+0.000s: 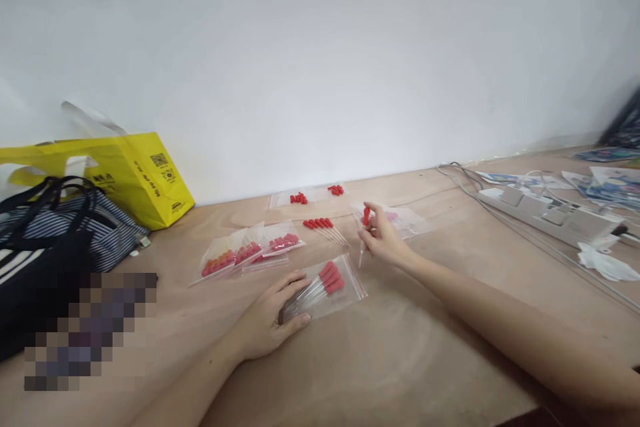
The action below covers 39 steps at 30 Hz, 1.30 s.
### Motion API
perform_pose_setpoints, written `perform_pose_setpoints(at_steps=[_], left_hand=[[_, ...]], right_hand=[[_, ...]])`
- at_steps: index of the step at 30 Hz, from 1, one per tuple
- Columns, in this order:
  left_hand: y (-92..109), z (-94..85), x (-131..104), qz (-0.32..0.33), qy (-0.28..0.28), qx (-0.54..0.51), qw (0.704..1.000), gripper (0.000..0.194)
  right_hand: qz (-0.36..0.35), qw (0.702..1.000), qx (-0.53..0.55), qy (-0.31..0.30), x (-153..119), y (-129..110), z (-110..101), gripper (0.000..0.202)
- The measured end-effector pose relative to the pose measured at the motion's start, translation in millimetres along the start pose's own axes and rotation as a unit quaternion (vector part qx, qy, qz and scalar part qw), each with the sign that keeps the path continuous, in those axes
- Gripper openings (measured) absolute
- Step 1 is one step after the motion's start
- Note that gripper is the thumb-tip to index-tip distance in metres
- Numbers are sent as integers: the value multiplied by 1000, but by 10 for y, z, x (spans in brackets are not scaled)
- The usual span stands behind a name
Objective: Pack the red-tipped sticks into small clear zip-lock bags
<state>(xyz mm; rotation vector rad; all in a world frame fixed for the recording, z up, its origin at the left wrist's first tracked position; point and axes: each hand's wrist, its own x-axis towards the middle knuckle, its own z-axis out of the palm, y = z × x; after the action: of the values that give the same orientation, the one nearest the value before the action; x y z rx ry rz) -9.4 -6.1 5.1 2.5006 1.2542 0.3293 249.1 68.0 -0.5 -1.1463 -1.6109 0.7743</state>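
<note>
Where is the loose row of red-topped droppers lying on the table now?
In the head view, the droppers lie near the centre, between the overlapping filled bags at left and the right hand at right.

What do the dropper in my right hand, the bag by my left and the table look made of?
Dropper: opaque red end, perhaps rubber; clear tube, glass or plastic. Bag: probably plastic film, thin, clear, with glossy highlights. Table: likely wood or laminate, smooth, showing brown grain.

Soft, even light, slight blur
</note>
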Motion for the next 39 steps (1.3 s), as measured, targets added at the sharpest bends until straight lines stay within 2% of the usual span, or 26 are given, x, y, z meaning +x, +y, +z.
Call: perform_pose_setpoints(at_steps=[2, 5, 12, 15, 18, 21, 27, 36, 39], left_hand=[[11, -20, 7, -6, -3, 1, 1000, 43], [12, -33, 12, -12, -1, 3, 1000, 40], [-30, 19, 2, 5, 6, 21, 1000, 46], [-30, 18, 4, 8, 9, 26, 1000, 46], [-23, 10, 10, 13, 15, 31, 999, 45], [-28, 16, 11, 21, 26, 35, 999, 45], [-64, 37, 16, 34, 37, 37, 998, 45], [-48, 22, 21, 33, 33, 32, 998, 44], [-62, 27, 14, 27, 29, 25, 999, 43]], right_hand=[[35, 996, 78, 31, -172, 78, -45, 54], [67, 983, 157, 65, -328, 154, 12, 52], [121, 954, 270, 36, -468, 134, 179, 46], [128, 960, 249, -8, -507, 106, 153, 41], [118, 974, 180, -72, -510, 115, 114, 33], [101, 984, 107, -100, -493, 142, 87, 28], [43, 966, 87, -239, -446, 123, 69, 23], [56, 954, 130, -266, -358, 159, 190, 16], [34, 962, 79, -259, -369, 164, 209, 15]])
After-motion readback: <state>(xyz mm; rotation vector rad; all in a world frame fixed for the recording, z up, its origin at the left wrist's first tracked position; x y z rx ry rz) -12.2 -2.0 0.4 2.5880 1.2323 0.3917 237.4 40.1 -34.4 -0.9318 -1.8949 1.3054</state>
